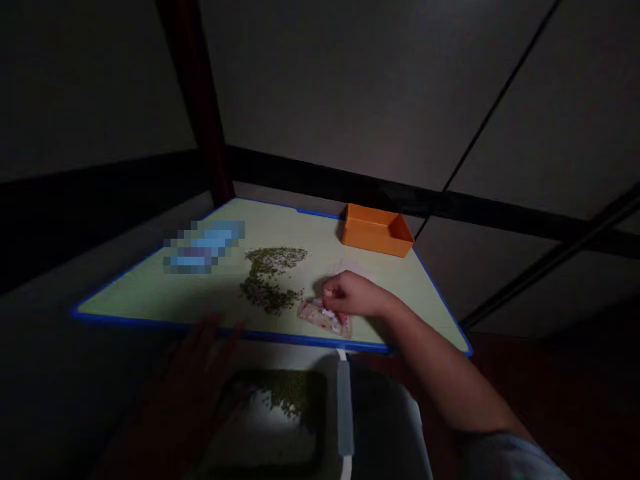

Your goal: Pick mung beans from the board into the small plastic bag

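My right hand (pixel 347 293) is over the board, its fingers curled closed. Whatever they grip is hidden. Under and beside the fingers lies a thin, pale pink, fan-shaped piece (pixel 320 319) with red and white marks. To its left, small green-brown bits are spread in two joined patches (pixel 270 290). My left hand (pixel 203 347) is in deep shadow by the board's near edge, fingers apart, and appears to hold nothing. Below it is a dark-rimmed tray (pixel 323 400) with similar bits around a pale middle.
The pale yellow board (pixel 150 300) has a blue rim. An orange open box (pixel 377 230) stands at its far right corner. A blue, pixelated object (pixel 205 247) lies at the left. A grey-and-white handle (pixel 345 407) runs beside the tray. Walls close in behind.
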Demonstrator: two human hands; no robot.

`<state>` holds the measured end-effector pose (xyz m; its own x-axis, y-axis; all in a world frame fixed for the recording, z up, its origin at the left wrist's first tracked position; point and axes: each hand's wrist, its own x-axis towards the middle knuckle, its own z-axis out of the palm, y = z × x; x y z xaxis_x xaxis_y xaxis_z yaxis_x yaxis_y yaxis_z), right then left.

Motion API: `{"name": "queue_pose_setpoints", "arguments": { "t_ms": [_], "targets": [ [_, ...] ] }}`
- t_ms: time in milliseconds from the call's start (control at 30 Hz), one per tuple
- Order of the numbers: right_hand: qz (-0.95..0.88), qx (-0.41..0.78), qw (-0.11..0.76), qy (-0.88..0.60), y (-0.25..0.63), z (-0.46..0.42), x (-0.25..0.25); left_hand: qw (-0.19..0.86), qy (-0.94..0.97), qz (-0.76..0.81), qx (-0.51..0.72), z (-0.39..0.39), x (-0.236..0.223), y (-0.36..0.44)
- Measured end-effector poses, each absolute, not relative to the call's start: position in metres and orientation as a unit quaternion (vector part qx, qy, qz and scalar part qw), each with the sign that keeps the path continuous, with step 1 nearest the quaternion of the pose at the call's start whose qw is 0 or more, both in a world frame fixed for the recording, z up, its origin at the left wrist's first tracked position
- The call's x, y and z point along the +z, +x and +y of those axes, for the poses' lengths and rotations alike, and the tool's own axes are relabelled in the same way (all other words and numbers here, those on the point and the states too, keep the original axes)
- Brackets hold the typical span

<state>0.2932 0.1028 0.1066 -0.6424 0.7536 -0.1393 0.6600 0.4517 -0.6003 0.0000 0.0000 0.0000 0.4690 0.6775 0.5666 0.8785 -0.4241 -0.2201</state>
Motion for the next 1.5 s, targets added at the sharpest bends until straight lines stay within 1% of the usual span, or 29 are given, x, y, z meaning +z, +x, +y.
{"name": "queue_pose_setpoints", "arguments": {
  "t_ms": [200, 367, 433, 533, 633, 767, 900, 1200, 1500],
  "targets": [
    [-0.837, 0.28, 0.081, -0.463, 0.302, 0.108, 0.109, 0.229, -0.812, -0.503, -0.19, -0.002, -0.004, -0.002],
    [-0.832, 0.226, 0.084, -0.499, 0.311, 0.113, 0.112, 0.241, -0.815, -0.492, -0.19, 0.0, -0.002, -0.002],
    [-0.828, 0.222, 0.101, -0.504, 0.315, 0.114, 0.112, 0.246, -0.814, -0.489, -0.191, 0.0, -0.001, -0.001],
    [-0.819, 0.271, 0.138, -0.486, 0.319, 0.115, 0.11, 0.25, -0.813, -0.488, -0.198, -0.001, 0.0, 0.0],
    [-0.814, 0.332, 0.144, -0.455, 0.318, 0.115, 0.107, 0.243, -0.812, -0.492, -0.198, -0.001, -0.002, 0.0],
    [-0.819, 0.341, 0.124, -0.445, 0.315, 0.116, 0.102, 0.23, -0.814, -0.498, -0.191, -0.001, -0.005, -0.002],
    [-0.817, 0.345, 0.119, -0.447, 0.314, 0.117, 0.1, 0.24, -0.812, -0.493, -0.198, 0.0, -0.004, -0.001],
    [-0.83, 0.306, 0.112, -0.453, 0.308, 0.119, 0.098, 0.242, -0.809, -0.496, -0.201, -0.001, -0.006, -0.003],
    [-0.831, 0.143, 0.082, -0.531, 0.308, 0.122, 0.104, 0.219, -0.807, -0.51, -0.2, -0.001, -0.012, -0.005]
  ]
}}
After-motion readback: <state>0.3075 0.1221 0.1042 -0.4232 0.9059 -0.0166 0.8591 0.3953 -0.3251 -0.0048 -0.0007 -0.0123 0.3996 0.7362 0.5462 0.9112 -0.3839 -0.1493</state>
